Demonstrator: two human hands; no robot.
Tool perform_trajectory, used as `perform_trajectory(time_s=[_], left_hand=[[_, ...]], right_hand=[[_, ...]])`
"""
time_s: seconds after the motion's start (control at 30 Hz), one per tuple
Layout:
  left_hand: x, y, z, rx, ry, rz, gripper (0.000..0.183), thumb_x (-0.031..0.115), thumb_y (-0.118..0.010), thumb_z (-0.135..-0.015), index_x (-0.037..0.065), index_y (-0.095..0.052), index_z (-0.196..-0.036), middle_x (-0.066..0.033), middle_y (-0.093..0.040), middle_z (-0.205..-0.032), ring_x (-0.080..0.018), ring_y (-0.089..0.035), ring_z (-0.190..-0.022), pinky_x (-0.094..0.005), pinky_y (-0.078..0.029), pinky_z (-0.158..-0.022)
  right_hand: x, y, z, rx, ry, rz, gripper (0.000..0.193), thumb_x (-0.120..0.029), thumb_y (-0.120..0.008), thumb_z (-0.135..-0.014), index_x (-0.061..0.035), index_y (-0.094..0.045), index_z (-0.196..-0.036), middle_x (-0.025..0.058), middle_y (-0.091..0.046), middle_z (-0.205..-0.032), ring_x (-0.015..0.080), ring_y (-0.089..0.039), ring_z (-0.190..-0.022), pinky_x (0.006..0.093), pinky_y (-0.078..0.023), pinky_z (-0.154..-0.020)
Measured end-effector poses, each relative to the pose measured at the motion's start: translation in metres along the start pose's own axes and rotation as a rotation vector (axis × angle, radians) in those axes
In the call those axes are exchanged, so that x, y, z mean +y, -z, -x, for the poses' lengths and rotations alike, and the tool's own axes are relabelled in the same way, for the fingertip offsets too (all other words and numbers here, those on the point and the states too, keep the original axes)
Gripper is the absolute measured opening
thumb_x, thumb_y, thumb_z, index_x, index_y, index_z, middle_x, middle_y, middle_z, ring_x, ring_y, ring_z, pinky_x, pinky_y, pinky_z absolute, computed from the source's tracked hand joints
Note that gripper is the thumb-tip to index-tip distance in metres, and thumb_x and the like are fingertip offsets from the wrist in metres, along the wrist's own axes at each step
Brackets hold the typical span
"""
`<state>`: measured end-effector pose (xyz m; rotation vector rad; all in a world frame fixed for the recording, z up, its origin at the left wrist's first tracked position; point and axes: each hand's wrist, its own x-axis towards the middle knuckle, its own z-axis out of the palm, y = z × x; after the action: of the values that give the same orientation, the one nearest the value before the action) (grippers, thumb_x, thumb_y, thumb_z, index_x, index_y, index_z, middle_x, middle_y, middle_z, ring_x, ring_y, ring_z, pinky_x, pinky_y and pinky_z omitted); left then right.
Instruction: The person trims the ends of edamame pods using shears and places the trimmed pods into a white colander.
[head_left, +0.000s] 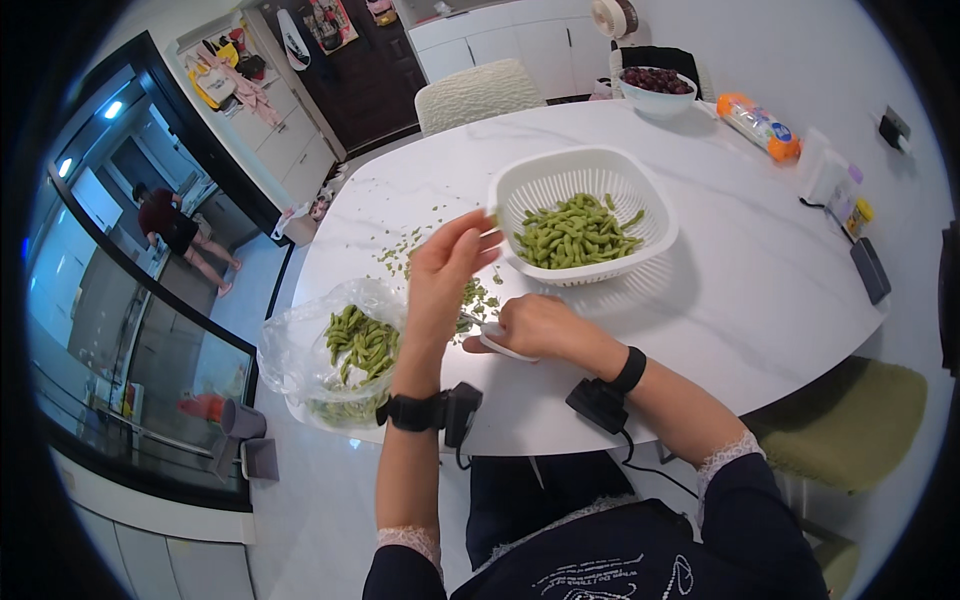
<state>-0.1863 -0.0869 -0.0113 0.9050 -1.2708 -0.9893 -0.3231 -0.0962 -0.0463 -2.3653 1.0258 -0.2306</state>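
My left hand [455,258] is at the left rim of a white slotted plastic basket [645,190], its fingers apart. A bit of green shows at its fingertips against the rim, too small to make out surely. In the basket lies a heap of green edamame pods [580,235]. My right hand [535,325] is closed around the white handles of a pair of scissors [495,335], whose blades point left over the table. Left of my left forearm, a clear plastic bag [290,335] lies opened with more edamame pods [360,345] in it.
Green trimmings [475,300] are scattered on the white table [760,300]. Farther back stand a bowl of dark red fruit [657,90] and an orange-ended pack [760,128]. A dark device [870,270] lies at the right edge. A person [170,225] stands in the kitchen at left.
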Motion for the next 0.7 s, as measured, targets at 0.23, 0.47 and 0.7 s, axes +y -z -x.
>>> perform_trajectory(time_s=[0.23,0.47,0.7], left_hand=[[0.006,0.007,0.011,0.065,-0.031,-0.007,0.03,0.013,-0.042,-0.097,-0.006,-0.052,-0.118,-0.0164,-0.058,-0.115,-0.0233,-0.06,-0.103,-0.0305,-0.051,-0.084],[0.016,0.118,0.066,0.582,-0.051,-0.268,0.02,0.015,-0.047,-0.095,0.002,-0.061,-0.103,-0.0037,-0.062,-0.085,-0.0083,-0.059,-0.074,-0.0204,-0.048,-0.059],[-0.022,0.179,0.112,0.475,0.219,-0.853,0.027,0.012,-0.066,-0.078,0.003,-0.064,-0.103,-0.0029,-0.06,-0.081,-0.0134,-0.055,-0.069,-0.0252,-0.048,-0.062]], right_hand=[[0.011,-0.005,-0.004,0.017,-0.038,0.011,0.075,-0.071,-0.05,-0.075,0.0014,-0.066,-0.069,0.0143,-0.061,-0.057,0.0298,-0.065,-0.063,0.0411,-0.051,-0.066],[0.012,-0.008,-0.007,0.03,-0.037,-0.007,0.08,-0.075,-0.048,-0.073,0.0027,-0.063,-0.061,0.0188,-0.061,-0.059,0.0336,-0.063,-0.063,0.0414,-0.051,-0.064],[-0.002,0.0,-0.006,-0.049,-0.057,-0.009,0.071,-0.068,-0.049,-0.077,-0.0025,-0.06,-0.054,0.0092,-0.055,-0.047,0.0276,-0.06,-0.053,0.0372,-0.048,-0.057]])
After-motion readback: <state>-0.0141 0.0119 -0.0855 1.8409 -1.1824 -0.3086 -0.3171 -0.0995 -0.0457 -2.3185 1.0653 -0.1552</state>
